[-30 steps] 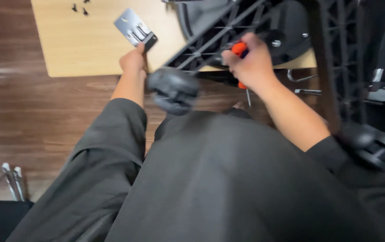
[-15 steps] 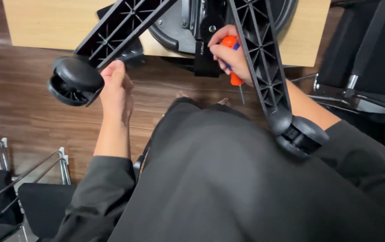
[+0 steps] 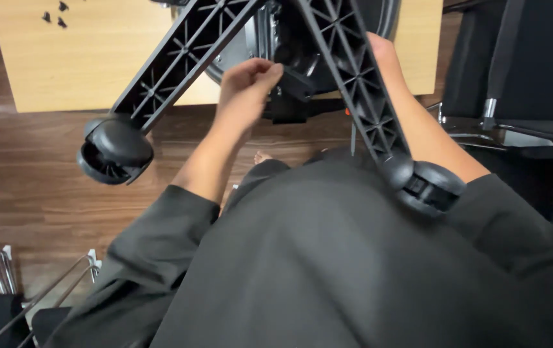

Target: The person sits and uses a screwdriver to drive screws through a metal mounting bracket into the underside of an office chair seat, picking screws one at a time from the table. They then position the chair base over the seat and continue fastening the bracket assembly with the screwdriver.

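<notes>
Chair base [image 3: 186,58] of black ribbed plastic fills the upper middle of the frame, upturned over a light wooden board [image 3: 77,64] that lies on the dark wood floor [image 3: 25,167]. One ribbed leg runs down to the left and ends in a black caster [image 3: 114,149]; another leg [image 3: 354,84] runs down to the right to a second caster [image 3: 428,183] that rests against the person's dark clothing. The left hand [image 3: 244,90] is raised at the centre of the base, fingers bent and pinched on a small black block [image 3: 289,96] under the hub. The right hand [image 3: 383,55] sits behind the right leg, mostly hidden; whether it is clenched or loose cannot be told. A thin metal shaft [image 3: 352,136] hangs just below it. Small black screws [image 3: 55,14] lie at the upper left of the board. A black chair [image 3: 521,77] stands at the right edge.
</notes>
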